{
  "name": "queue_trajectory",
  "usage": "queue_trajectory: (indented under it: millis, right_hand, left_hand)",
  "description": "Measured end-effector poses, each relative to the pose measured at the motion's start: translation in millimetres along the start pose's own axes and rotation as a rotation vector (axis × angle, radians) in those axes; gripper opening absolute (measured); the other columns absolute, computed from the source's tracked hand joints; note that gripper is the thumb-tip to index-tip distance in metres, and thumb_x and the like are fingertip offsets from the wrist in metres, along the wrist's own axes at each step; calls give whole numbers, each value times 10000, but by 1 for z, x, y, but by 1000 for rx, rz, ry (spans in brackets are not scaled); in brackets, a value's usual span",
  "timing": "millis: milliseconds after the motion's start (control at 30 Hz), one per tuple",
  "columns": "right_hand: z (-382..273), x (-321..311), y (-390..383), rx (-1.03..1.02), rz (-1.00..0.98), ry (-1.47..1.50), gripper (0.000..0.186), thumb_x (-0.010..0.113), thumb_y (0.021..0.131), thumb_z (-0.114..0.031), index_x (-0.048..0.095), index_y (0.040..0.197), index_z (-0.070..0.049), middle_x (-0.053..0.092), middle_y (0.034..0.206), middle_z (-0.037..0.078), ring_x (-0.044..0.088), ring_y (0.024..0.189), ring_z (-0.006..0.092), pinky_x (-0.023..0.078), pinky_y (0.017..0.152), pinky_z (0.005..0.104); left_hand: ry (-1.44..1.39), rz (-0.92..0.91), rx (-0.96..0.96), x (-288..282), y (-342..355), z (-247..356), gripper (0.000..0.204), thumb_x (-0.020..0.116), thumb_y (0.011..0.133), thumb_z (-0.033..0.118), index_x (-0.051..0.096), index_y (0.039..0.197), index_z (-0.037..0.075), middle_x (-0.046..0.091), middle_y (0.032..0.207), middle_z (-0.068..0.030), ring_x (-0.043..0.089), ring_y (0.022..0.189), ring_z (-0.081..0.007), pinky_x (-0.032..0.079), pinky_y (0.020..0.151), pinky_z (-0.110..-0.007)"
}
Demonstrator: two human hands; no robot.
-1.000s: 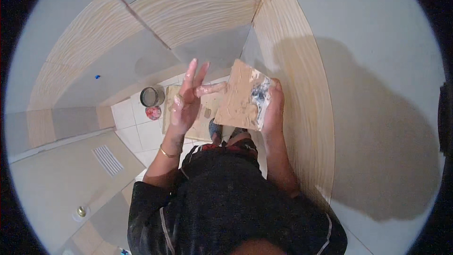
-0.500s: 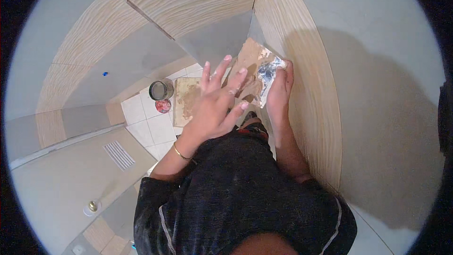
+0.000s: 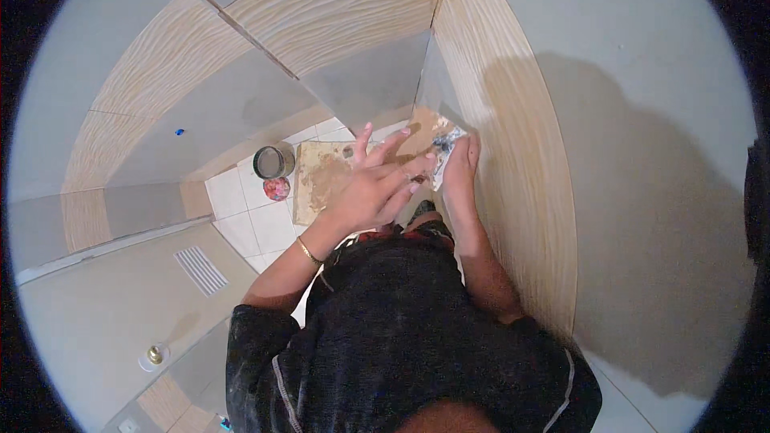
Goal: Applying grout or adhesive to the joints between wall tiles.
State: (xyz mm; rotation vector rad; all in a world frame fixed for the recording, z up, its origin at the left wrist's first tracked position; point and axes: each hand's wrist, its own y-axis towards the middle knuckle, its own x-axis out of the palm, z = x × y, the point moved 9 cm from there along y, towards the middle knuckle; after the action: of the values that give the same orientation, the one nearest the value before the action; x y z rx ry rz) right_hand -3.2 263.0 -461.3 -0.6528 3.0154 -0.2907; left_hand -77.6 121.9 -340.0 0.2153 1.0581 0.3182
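Note:
My right hand (image 3: 459, 168) grips the right edge of a small flat piece (image 3: 421, 130), tilted in front of me. Brown paste coats its left part, with white and dark blue-grey smears towards the right. At the near left side of that piece, my left hand (image 3: 371, 194) has its fingers spread. Its forefinger and thumb reach to the lower edge of the piece, and whether they touch it is hard to tell. A bracelet circles the left wrist.
A pale board (image 3: 309, 164) smeared with brown paste lies on the white tiled floor (image 3: 271, 223). Beside it are an open round tin (image 3: 271, 162) and a red patterned lid-like disc (image 3: 277, 188). Tiled walls close in, the textured right wall (image 3: 525, 160) very near my right arm.
Both hands and the flat piece have come lower, nearer to my body. My left forefinger and thumb have moved to the right, against or close to the piece's lower edge.

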Motion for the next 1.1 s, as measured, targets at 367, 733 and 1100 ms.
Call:
queue_trajectory:
  millis: [367,733,1100]
  right_hand:
    - [58,-5,13,229,27,208,356,346,942,-277,509,1066,13,528,1047,131,533,961,225,443,871,352]
    - [97,-17,23,201,17,220,347,375,950,-310,511,1063,-12,528,998,95,537,916,207,459,838,364]
    - [176,-37,13,387,-78,235,317,394,942,-296,545,1054,-41,571,987,57,560,869,173,482,779,349]
  left_hand:
    - [-432,81,-262,26,31,-55,509,583,883,126,467,1379,104,575,1252,-153,452,1247,-348,216,1127,-535]
    - [-1062,145,-445,52,37,-100,540,479,923,85,351,1446,115,613,1218,-150,520,1187,-194,349,1059,-375]
    - [-1662,724,-862,183,144,-272,606,427,904,7,214,1467,83,621,1211,-127,555,975,-162,424,852,-300]
